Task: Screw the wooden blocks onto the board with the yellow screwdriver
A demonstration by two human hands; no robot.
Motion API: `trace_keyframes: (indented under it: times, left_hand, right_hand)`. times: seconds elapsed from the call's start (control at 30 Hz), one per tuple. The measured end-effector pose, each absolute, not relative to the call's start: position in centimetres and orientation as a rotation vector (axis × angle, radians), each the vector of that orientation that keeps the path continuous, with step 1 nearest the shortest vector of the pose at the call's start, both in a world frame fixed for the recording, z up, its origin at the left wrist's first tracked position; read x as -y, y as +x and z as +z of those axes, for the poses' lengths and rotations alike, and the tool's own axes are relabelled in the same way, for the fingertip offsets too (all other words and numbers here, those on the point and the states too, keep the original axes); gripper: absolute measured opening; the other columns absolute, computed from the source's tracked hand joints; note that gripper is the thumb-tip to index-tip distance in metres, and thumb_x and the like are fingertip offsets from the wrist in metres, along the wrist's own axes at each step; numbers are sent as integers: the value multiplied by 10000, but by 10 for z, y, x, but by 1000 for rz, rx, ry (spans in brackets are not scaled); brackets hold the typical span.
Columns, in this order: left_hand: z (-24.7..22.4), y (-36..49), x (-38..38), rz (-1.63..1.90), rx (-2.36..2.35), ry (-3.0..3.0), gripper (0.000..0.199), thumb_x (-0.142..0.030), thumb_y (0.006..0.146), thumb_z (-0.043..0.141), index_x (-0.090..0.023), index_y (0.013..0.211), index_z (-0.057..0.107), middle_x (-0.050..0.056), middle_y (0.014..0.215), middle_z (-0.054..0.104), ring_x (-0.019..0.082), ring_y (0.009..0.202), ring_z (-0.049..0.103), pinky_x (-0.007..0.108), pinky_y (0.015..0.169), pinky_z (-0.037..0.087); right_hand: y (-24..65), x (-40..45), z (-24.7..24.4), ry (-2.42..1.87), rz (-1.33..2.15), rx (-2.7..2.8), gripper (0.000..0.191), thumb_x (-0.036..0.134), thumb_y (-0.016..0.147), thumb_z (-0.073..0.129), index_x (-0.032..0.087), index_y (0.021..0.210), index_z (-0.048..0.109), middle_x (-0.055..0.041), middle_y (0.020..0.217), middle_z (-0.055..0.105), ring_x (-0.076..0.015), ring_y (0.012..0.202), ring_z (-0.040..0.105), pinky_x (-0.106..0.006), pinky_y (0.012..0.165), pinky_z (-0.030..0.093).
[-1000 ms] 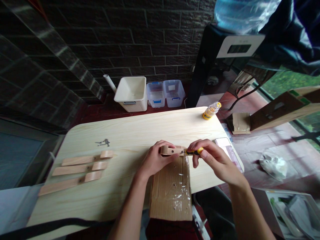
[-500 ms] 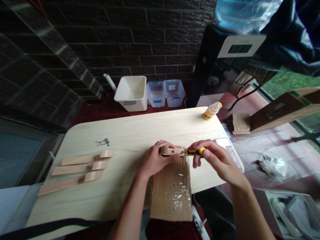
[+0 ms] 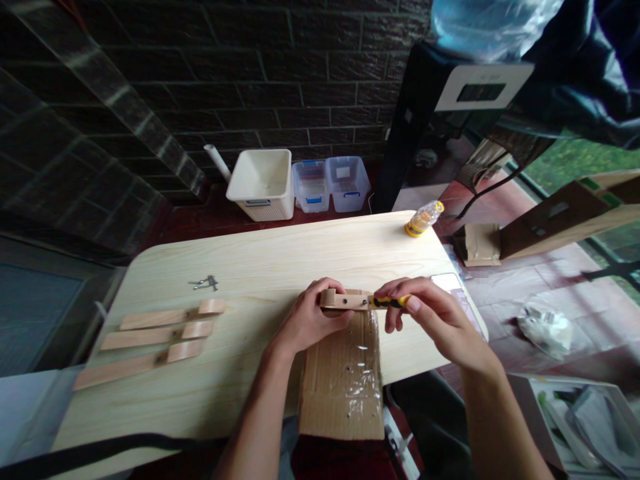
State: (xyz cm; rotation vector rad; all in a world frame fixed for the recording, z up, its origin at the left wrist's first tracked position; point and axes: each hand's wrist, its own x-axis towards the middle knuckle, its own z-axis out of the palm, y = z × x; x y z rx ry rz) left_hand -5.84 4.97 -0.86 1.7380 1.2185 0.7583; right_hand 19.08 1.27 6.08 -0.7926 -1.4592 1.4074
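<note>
My left hand grips a wooden piece with a curled end and dark holes, over the far end of a cardboard sheet. My right hand is closed round a yellow and black screwdriver, whose tip end meets the right part of the wooden piece beside a dark screw or hole. Three similar wooden pieces lie on the left of the table. Behind them is a small heap of screws.
A clear bottle with yellow ends stands at the table's back right corner. A phone lies by the right edge. Beyond the table are a cream bin, two clear boxes and a water dispenser.
The view has shifted slightly. My left thumb sits a little lower on the wooden piece, showing more of its face. Both hands keep their hold.
</note>
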Motion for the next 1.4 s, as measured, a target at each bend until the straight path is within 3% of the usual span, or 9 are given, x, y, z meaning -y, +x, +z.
trace_keyframes:
  times: [0.23,0.63,1.4]
  left_hand:
    - [-7,-54,-52,795,-1190,1724,277,-397,827,773,-232,1028,674,47,1087,700,220,1030,646,320,872,495]
    - [-7,-55,-55,823,-1136,1722,232,-369,839,773,-245,1020,700,50,1094,699,222,1058,647,353,961,487]
    - [-7,-50,-50,856,-1177,1706,224,-355,828,766,-224,991,686,60,1062,713,224,1020,665,346,938,507]
  right_hand:
    - [189,-12,64,-799,1424,1462,149,234,1038,546,252,1142,650,-60,1091,670,-153,770,726,-350,755,593]
    - [188,-13,61,-781,1494,1372,98,264,1033,558,255,1089,637,-51,1102,631,-138,721,712,-358,748,596]
    - [187,-13,58,-769,1475,1358,111,271,1035,548,247,1099,636,-51,1109,660,-138,715,694,-368,768,585]
